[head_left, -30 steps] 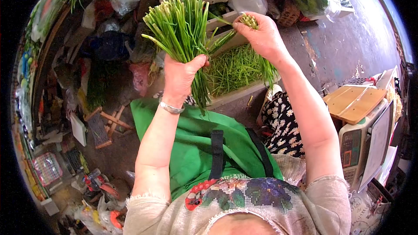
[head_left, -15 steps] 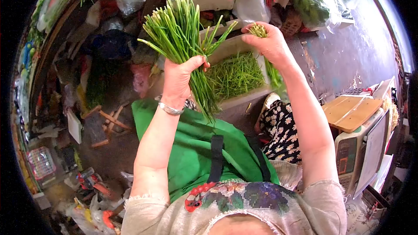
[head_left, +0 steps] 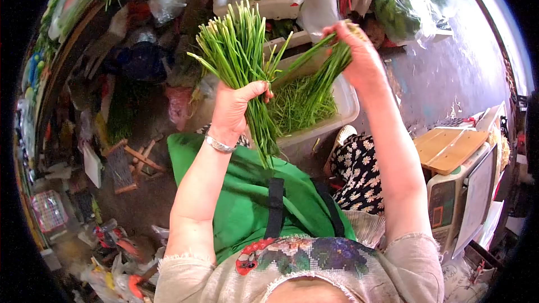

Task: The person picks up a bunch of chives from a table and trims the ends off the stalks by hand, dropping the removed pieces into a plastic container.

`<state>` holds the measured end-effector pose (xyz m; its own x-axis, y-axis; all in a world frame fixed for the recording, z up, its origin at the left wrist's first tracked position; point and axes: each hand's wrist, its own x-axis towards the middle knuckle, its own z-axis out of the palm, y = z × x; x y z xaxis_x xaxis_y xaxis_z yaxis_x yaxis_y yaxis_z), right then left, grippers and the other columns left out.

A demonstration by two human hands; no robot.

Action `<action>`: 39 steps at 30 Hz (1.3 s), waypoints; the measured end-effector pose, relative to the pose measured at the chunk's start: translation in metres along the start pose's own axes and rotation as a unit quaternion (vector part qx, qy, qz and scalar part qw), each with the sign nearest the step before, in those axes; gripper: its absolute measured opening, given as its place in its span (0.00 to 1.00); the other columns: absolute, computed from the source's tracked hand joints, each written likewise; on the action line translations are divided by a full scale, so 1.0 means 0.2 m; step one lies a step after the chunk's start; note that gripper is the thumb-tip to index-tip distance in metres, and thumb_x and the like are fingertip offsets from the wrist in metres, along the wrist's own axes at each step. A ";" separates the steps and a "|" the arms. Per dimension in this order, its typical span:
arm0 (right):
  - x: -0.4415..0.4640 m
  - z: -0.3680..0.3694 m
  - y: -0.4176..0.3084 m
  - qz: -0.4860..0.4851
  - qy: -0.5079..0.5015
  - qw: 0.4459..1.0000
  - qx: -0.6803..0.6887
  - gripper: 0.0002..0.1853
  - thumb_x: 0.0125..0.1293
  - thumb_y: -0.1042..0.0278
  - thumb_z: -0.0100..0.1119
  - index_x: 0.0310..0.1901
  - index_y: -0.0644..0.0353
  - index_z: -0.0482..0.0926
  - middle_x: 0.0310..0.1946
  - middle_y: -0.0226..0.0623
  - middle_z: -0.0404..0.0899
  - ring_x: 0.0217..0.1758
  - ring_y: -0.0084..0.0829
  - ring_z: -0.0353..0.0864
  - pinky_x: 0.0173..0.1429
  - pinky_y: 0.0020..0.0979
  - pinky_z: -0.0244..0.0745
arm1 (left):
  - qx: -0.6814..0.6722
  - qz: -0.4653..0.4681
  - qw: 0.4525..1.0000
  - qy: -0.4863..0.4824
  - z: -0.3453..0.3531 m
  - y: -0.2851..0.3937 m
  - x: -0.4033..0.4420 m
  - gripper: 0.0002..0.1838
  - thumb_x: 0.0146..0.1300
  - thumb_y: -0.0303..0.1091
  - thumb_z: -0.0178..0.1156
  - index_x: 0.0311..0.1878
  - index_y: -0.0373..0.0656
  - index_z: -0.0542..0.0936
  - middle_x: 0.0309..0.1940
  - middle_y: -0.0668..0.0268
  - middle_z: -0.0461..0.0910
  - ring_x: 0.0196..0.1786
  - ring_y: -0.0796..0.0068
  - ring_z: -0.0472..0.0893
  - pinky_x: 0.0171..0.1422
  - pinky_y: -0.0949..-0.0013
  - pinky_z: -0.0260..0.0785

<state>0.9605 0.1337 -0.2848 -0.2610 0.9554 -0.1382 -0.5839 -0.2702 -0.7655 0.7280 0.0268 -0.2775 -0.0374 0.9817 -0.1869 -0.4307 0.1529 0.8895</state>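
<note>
My left hand (head_left: 233, 109) is wrapped round a thick bunch of garlic chives (head_left: 236, 45), their pale cut ends pointing up and the green leaves hanging below my fist. Higher and to the right, my right hand (head_left: 364, 59) is closed on a smaller bundle of garlic chives (head_left: 331, 73), whose leaves hang down over the tub. A few stalks stretch between the two hands. Beneath them stands a whitish plastic tub (head_left: 352, 98) with loose green trimmings (head_left: 289, 106) in it. The fingertips of my right hand are slightly blurred.
A green apron (head_left: 236, 191) covers my lap. At right, a wooden board (head_left: 452, 148) lies on a scale (head_left: 443, 202). Bagged leafy greens (head_left: 401, 8) lie at upper right, beside a white crate (head_left: 275, 7). A small folding stool (head_left: 120, 168) is on the left floor.
My right hand has turned, and its bundle now slants down and left over the tub instead of hanging beside it. My left hand keeps its bunch, slightly lower in view.
</note>
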 end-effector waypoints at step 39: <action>-0.60 -0.50 -0.59 -0.339 0.322 0.883 -0.043 0.05 0.69 0.69 0.54 0.37 0.61 0.75 0.34 0.41 0.81 0.35 0.32 0.81 0.38 0.30 0.75 | -0.027 -0.058 0.990 -0.128 0.70 -0.13 0.14 0.16 0.54 0.18 0.59 0.48 0.38 0.76 0.35 0.64 0.81 0.34 0.69 0.83 0.34 0.70 0.73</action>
<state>1.1370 0.0632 -0.2410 0.6328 0.7717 0.0631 -0.3701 0.3730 -0.8508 0.8646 0.0654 -0.2474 0.2427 0.9553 -0.1689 -0.4671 0.2677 0.8427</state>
